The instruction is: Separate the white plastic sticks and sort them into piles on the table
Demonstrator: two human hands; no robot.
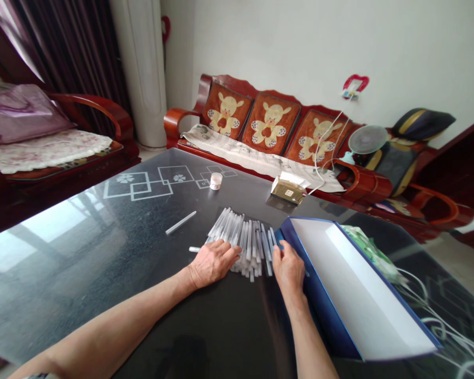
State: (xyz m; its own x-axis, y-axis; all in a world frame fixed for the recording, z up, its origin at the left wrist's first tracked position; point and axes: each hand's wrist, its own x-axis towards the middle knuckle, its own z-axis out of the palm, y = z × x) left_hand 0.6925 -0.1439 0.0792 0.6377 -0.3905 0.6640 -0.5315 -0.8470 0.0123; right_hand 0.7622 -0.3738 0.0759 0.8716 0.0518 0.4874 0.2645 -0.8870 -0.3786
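A pile of several clear-capped pens (245,239) lies on the dark glass table (102,263). My left hand (213,262) rests flat on the pile's left side, fingers stretched out over the pens. On the pile's right side my right hand (287,267) has its fingers curled against the pens; whether it grips one is unclear. One loose white pen (180,222) lies apart to the left, and another short end (194,249) pokes out beside my left hand.
A blue box with a white inside (359,295) lies open at the right, touching the pile. A small round jar (216,180) and a tan carton (288,190) stand further back. White cables (430,310) trail at the right. Wooden sofas surround the table.
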